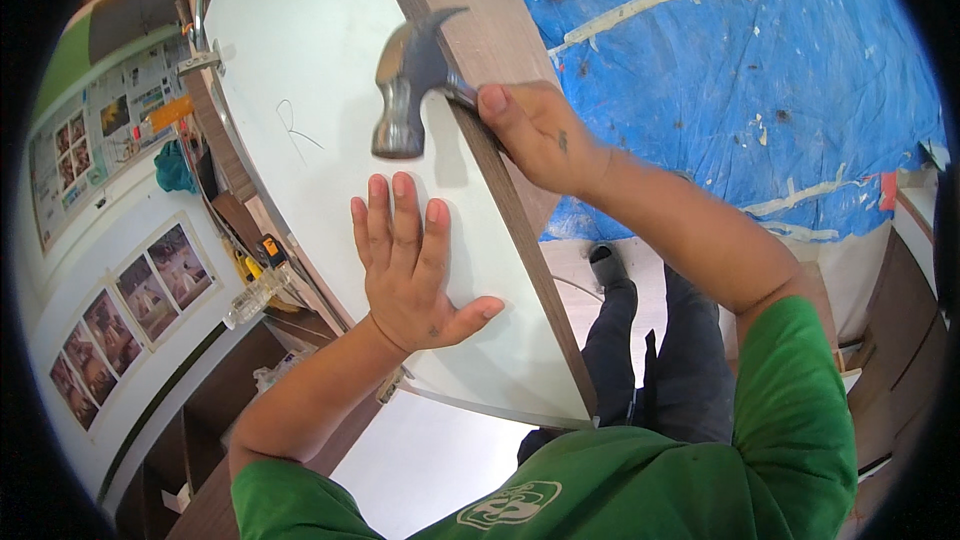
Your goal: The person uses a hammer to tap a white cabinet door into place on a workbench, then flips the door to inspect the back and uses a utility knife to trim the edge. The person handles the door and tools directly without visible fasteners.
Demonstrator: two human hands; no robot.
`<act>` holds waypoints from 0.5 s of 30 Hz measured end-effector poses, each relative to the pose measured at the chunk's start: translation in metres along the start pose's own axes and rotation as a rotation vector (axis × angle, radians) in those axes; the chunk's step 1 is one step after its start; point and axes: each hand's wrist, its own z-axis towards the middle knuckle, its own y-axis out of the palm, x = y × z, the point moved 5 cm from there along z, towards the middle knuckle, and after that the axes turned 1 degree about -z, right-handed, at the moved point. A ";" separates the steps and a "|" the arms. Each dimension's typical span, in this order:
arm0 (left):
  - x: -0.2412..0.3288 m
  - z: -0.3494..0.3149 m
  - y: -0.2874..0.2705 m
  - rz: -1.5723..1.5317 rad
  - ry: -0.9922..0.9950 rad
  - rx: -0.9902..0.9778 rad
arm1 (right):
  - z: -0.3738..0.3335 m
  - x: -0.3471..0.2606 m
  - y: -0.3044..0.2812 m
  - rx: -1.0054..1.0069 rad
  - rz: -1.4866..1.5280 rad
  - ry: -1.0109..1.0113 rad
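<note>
From my remote feed, biggest first: blue sheet (690,100) on the floor, upper right, creased, streaked with pale tape. Next, I see the white panel (310,200) running up and down mid-view, brown wood-grain edging along its right side. Person's green shirt (640,485) fills the bottom. Photo prints (180,265) on the left wall.

Left hand (410,285): palm down, flat on the panel, fingers wide and thumb stuck out to the right, holding nothing. Right hand (535,135): wrapped around the handle of a claw hammer (402,90), thumb along it near the head; I can't see most of the handle. The hammer head is over the panel, just beyond the left fingertips, striking face toward them, claw pointing away. I read it as raised, with a shadow on the white beside it.

Smaller stuff, left of the panel: clear bottle (258,298) lying tilted, then yellow-and-black tape measure (271,250) near it.
</note>
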 end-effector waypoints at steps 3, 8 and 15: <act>-0.001 -0.001 0.001 -0.005 -0.011 0.008 | 0.029 0.003 -0.003 0.021 -0.007 -0.021; -0.003 0.000 -0.001 -0.007 -0.036 0.044 | 0.084 -0.004 -0.006 0.019 -0.061 -0.015; -0.004 0.000 -0.001 0.017 -0.050 0.033 | 0.058 -0.008 -0.004 -0.015 -0.052 0.000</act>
